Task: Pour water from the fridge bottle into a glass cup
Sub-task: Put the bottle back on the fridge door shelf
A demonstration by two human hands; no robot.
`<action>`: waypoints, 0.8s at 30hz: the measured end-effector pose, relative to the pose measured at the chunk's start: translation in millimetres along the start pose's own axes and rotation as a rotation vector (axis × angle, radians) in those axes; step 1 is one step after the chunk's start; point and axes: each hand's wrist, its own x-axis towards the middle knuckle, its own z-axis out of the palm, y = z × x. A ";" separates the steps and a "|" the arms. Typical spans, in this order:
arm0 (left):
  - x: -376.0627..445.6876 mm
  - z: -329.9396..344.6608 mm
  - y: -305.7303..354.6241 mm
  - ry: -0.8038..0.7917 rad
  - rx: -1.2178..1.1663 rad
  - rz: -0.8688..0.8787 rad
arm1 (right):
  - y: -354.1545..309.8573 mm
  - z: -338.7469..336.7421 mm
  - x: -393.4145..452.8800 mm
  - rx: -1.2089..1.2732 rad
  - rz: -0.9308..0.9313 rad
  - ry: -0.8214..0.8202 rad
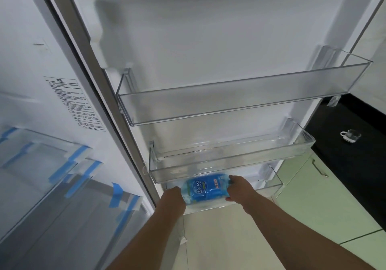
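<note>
A blue-labelled water bottle (205, 190) is gripped at the lowest door shelf (273, 183) of the open fridge, the left hand (174, 195) and right hand (238, 188) curled round its sides, while the glass cup (351, 135) is left on the black counter (355, 165).

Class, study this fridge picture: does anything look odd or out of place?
Yes. Strips of blue tape are stuck on the clear fridge drawers at left, like unremoved packing. Otherwise, both hands hold the bottle normally.
</note>
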 end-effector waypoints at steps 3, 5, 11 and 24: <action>-5.3 0.1 0.4 -0.007 0.047 0.029 | -0.7 5.6 -3.1 -0.034 -0.031 0.000; -13.4 -0.9 0.2 0.000 0.041 0.053 | -2.0 7.1 -10.1 0.016 -0.045 0.020; -55.9 -32.9 37.1 0.077 0.075 0.395 | 2.6 -11.7 -40.5 0.136 -0.136 0.161; -101.2 -78.1 169.7 0.328 0.288 0.793 | -18.9 -86.5 -156.3 0.227 -0.332 0.471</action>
